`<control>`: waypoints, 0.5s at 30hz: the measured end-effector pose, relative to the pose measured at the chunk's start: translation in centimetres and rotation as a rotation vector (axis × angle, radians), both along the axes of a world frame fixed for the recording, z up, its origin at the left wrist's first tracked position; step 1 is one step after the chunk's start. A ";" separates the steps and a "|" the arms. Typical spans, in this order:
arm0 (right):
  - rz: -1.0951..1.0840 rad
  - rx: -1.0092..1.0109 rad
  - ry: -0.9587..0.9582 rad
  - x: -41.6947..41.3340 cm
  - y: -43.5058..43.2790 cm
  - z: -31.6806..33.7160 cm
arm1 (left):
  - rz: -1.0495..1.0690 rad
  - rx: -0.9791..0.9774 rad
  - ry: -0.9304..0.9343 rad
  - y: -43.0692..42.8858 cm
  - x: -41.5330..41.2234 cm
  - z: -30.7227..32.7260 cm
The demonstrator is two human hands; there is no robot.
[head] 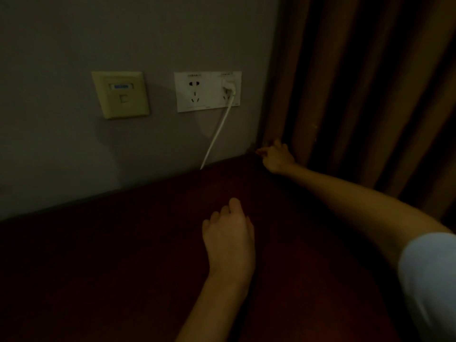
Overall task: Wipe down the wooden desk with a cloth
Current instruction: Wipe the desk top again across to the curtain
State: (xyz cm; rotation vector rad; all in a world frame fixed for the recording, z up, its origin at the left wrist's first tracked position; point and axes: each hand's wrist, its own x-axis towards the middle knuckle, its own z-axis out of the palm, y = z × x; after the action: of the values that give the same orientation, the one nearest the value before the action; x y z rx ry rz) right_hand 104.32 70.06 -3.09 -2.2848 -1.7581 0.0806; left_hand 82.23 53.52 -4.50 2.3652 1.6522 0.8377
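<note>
A dimly lit corner of a room is seen from above. Most of the lower view is filled by a dark reddish wooden table [123, 267], set against a grey wall [74, 33]. A brown pleated curtain [370, 82] hangs down the right side.

The right arm, in a pale short sleeve [429, 275], is stretched to the table's far corner. There the right hand [277, 157] is placed where table, wall and curtain meet. Its fingers are curled, but whether anything is gripped cannot be told in the gloom. The left hand [229, 239] is rested on the middle of the table, knuckles up and fingers bent under. Whether something is held beneath it cannot be told either.

On the wall, a white double socket plate [207, 91] is mounted near a yellowed data plate [121, 95]. A white cable [217, 134] is plugged into the right socket and runs down behind the table's back edge.

No cloth can be made out. If one is present, it is hidden under a hand or lost against the dark wood.

The far corner is judged to be the part being dealt with. Next, a sweep back along the wall edge would be called for, with care taken not to snag the cable.
</note>
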 end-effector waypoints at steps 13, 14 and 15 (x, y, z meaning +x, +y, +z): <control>0.171 0.054 -0.022 6.1 -7.4 -0.7 | 0.005 -0.014 0.008 0.0 0.3 -0.2; 0.155 0.060 0.007 6.2 -5.6 -0.9 | 0.010 -0.006 0.001 0.0 0.3 -0.3; 0.137 0.062 0.037 6.1 -3.8 -1.0 | 0.017 0.002 -0.002 0.1 0.3 -0.3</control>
State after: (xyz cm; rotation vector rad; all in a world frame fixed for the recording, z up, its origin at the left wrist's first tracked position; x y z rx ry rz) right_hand 110.38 66.22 -4.12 -2.1046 -1.8692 0.0921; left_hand 82.54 53.57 -4.84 2.3542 1.6745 0.8444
